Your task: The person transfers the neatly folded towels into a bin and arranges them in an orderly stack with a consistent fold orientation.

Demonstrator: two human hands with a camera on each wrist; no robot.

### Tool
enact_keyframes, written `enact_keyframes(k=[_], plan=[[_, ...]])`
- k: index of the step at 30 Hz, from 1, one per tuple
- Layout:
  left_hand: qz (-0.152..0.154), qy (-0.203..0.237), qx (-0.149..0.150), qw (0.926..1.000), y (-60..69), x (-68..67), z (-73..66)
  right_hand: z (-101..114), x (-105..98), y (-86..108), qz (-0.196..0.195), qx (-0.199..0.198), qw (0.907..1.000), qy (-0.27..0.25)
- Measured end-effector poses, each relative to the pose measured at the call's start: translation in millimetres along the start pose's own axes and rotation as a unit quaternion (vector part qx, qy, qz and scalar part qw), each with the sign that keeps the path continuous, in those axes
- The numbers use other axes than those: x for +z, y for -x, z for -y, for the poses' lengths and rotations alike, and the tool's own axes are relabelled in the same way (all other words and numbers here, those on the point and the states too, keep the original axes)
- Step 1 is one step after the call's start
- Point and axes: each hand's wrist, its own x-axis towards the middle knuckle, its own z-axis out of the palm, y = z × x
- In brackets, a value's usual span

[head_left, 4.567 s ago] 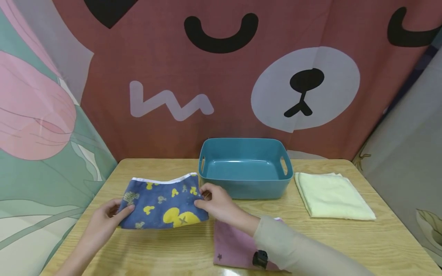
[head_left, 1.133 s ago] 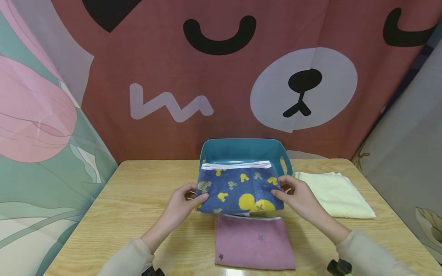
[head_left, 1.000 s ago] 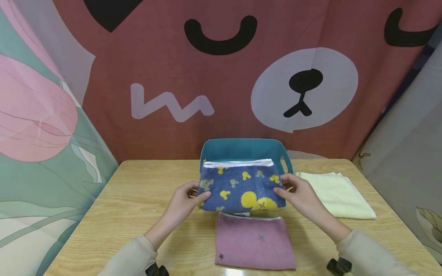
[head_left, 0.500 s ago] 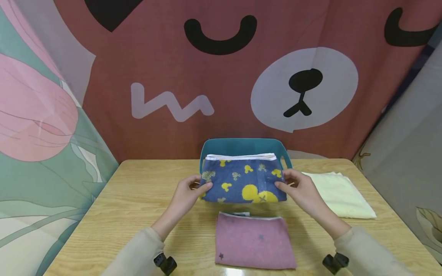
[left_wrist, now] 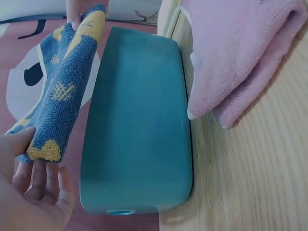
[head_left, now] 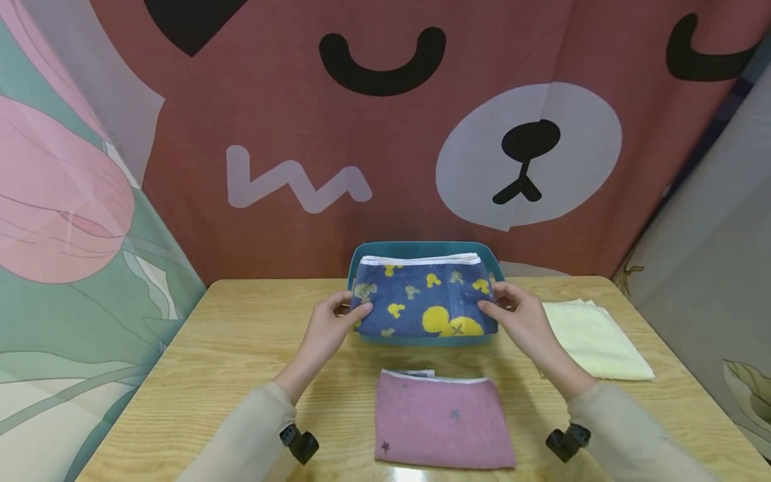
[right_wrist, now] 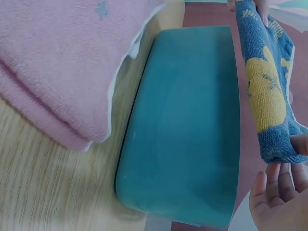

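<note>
1. The left hand pinches one end of the blue towel.
2. Between the hands, the blue towel is held over a teal bin: folded, white-edged, with yellow mouse-head shapes.
3. Nearer the person than the hands, a folded pink towel.
4. The right hand pinches the other end.
5. Right of it, a pale yellow towel.

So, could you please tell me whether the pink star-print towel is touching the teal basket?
Apart: the head view shows wooden tabletop between the pink star-print towel and the teal basket.
</note>
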Motion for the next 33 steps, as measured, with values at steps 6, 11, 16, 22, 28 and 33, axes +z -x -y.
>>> enact_keyframes(k=[6, 11, 16, 22, 28, 33], plan=[[-0.015, 0.018, -0.004, 0.9997, -7.5, 3.3, 0.8, -0.6, 3.3, -8.0, -0.005, 0.02, 0.9997, -0.014], [-0.015, 0.012, -0.008, 0.9998, -10.2, 5.6, -2.2, -1.8, 3.3, -13.7, -0.01, 0.03, 0.9992, -0.026], [-0.013, 0.012, 0.007, 0.9998, -15.3, 9.1, -4.7, -3.4, 2.5, -18.6, -0.017, 0.028, 0.9989, -0.033], [-0.011, 0.017, 0.018, 0.9996, -21.5, 11.6, -8.8, -3.4, 3.3, -23.9, -0.031, 0.029, 0.9985, -0.035], [-0.017, 0.022, 0.036, 0.999, -29.0, 12.4, -11.3, -3.7, 3.4, -30.7, -0.027, 0.03, 0.9985, -0.038], [-0.017, 0.017, 0.042, 0.9988, -35.5, 12.3, -9.8, -2.2, 2.7, -36.2, -0.014, 0.037, 0.999, -0.021]])
